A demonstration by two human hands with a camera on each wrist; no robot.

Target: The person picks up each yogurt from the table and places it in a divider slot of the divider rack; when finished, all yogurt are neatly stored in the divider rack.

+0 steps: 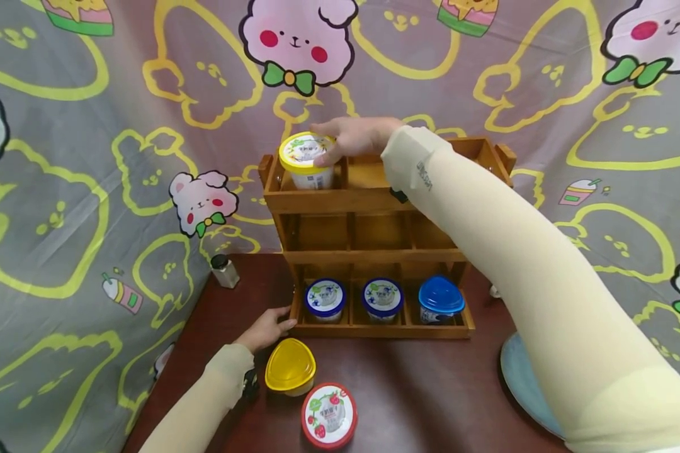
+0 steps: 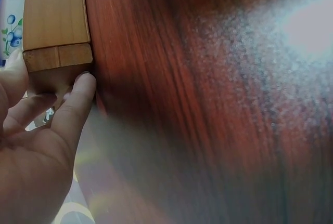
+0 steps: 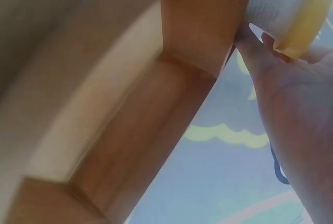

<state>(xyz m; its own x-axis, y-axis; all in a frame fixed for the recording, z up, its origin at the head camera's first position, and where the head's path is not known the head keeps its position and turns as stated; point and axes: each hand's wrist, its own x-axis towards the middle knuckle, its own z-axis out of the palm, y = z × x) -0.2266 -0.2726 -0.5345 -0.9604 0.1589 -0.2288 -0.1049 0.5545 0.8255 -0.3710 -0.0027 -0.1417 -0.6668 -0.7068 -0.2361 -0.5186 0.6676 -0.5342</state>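
Note:
My right hand (image 1: 358, 137) grips a round white tub with a yellow lid (image 1: 306, 153) at the top-left compartment of a wooden tiered shelf (image 1: 328, 201). In the right wrist view the thumb and fingers hold the tub's side by its yellow rim (image 3: 307, 21). Down at the shelf's bottom-left corner, my left hand (image 1: 266, 330) holds the frame's end. The left wrist view has its thumb and fingers around the wooden end (image 2: 58, 55). Two round blue-lidded tubs (image 1: 325, 298) and a tub with a rounded triangular blue lid (image 1: 441, 296) occupy the bottom tier.
A tub with a triangular yellow lid (image 1: 291, 365) and a red-lidded round tub (image 1: 329, 415) stand on the dark table (image 1: 419, 390) before the shelf. A small black-capped jar (image 1: 225, 272) is at left. The right arm partly covers a grey-blue plate (image 1: 524, 377). Patterned cloth (image 1: 215, 126) hangs behind.

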